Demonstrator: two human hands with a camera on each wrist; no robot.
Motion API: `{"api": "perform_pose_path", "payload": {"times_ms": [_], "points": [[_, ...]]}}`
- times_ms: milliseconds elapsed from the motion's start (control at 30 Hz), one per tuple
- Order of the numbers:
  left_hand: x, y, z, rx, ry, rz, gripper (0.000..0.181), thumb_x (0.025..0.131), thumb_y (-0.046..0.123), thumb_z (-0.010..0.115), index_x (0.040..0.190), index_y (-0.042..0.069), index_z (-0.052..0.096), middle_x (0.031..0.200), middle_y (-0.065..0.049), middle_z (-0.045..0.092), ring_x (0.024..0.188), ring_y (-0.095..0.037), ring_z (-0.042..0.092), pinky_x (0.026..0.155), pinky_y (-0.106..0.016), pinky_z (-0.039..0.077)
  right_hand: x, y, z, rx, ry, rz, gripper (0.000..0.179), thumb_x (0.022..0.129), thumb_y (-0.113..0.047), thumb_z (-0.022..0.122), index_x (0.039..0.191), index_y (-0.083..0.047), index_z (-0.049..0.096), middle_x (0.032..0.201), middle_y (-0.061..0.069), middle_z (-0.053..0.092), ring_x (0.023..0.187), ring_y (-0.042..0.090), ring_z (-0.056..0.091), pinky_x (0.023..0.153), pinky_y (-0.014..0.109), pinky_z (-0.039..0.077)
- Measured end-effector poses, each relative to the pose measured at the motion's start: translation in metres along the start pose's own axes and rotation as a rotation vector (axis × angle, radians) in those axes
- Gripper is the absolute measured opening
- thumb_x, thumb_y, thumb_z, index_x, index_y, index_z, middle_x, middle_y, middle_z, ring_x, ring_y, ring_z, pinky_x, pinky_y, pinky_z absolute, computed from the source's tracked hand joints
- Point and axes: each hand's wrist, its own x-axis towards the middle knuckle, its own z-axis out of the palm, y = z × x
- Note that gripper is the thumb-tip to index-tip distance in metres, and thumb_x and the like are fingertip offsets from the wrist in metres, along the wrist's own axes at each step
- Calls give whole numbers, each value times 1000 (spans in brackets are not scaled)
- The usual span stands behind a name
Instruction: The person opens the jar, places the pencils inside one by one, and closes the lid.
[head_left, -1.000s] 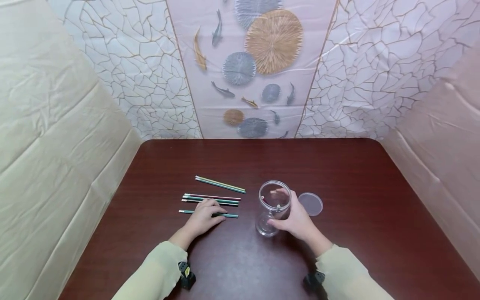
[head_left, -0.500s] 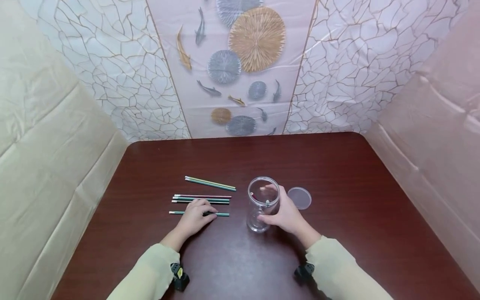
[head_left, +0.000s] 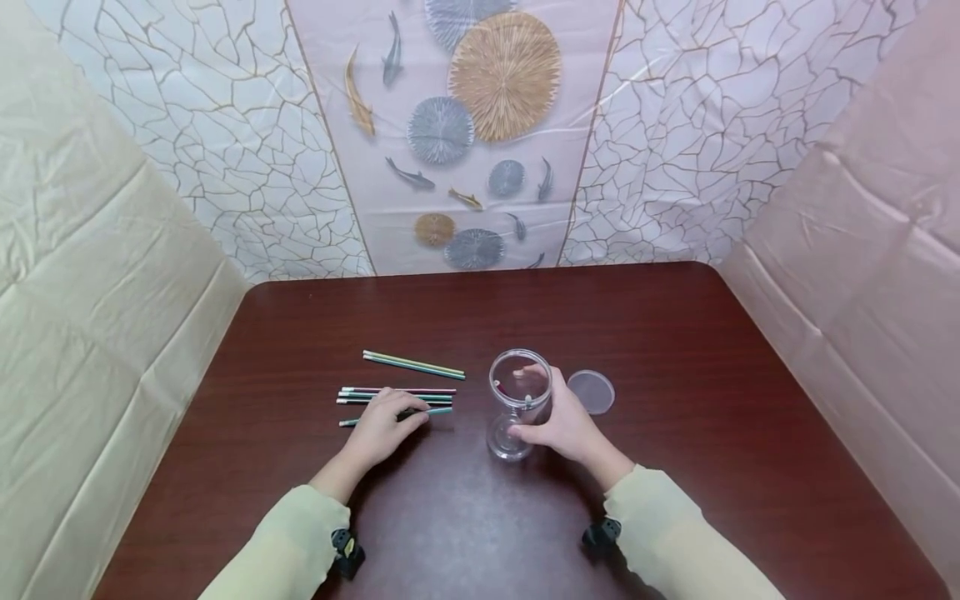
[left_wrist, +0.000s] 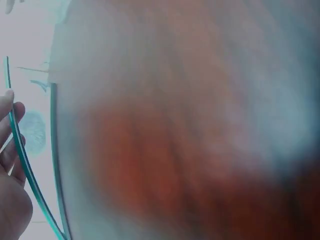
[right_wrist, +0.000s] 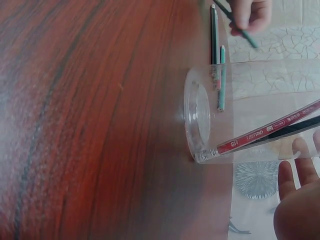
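My left hand [head_left: 384, 423] pinches a teal pencil [head_left: 441, 410] between thumb and fingers. In the left wrist view this pencil [left_wrist: 25, 160] slants up from the hand, with a gap between it and the table. My right hand [head_left: 566, 425] grips an uncapped clear jar [head_left: 501, 417] from its right side, fingers behind and thumb in front. Inside it lean a red pencil [right_wrist: 260, 132] and a dark pencil [right_wrist: 295, 129], seen in the right wrist view. The jar stands upright on the table, right of the left hand.
Beyond the left hand lie several pencils [head_left: 397, 390], side by side. Farther back is a yellow and teal pair [head_left: 412, 365]. A round clear lid [head_left: 591, 392] lies behind the right hand. Patterned wall sheets [head_left: 450, 208] rise at the table's far edge.
My left hand has taken up the teal pencil, which lay flat under it before; its right end now tilts higher. The right hand keeps its grip on the jar. The head view has shifted.
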Motion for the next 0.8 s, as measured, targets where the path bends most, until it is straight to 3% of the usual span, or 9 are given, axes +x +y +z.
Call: {"api": "perform_pose_path", "payload": {"times_ms": [133, 367, 567, 667, 800], "points": [[4, 10, -7, -75, 35, -55, 9, 84, 16, 71, 92, 19, 71, 92, 11, 66, 85, -10, 49, 75, -30, 44, 0, -1, 0, 9, -6, 8, 82, 61, -11, 87, 127, -9, 39, 124, 5, 56, 113, 18, 52, 97, 34, 38], [12, 32, -21, -217, 143, -95, 11, 84, 10, 70, 93, 16, 71, 85, 10, 64, 85, -13, 50, 71, -31, 45, -1, -2, 1, 26, -14, 9, 81, 62, -10, 87, 127, -9, 39, 125, 10, 56, 116, 19, 51, 98, 35, 37], [21, 61, -38, -414, 288, -182, 13, 82, 3, 70, 95, 7, 70, 87, -1, 62, 83, -11, 54, 72, -26, 47, 0, -1, 1, 37, -14, -9, 81, 62, -9, 87, 127, -9, 39, 124, 7, 56, 115, 19, 51, 97, 30, 37], [28, 78, -48, -537, 377, -220, 13, 82, 0, 69, 95, 3, 69, 87, 1, 64, 80, -10, 56, 70, -21, 45, 0, 0, 1, 42, -13, -21, 81, 62, -9, 87, 127, -8, 38, 124, 10, 56, 115, 20, 51, 97, 27, 37], [35, 97, -61, -699, 488, -178, 20, 83, -3, 67, 103, -2, 66, 87, 3, 67, 81, -13, 59, 67, -19, 46, 0, 0, 0, 47, -11, -21, 82, 62, -8, 87, 127, -8, 38, 124, 15, 55, 115, 21, 51, 96, 26, 37]]}}
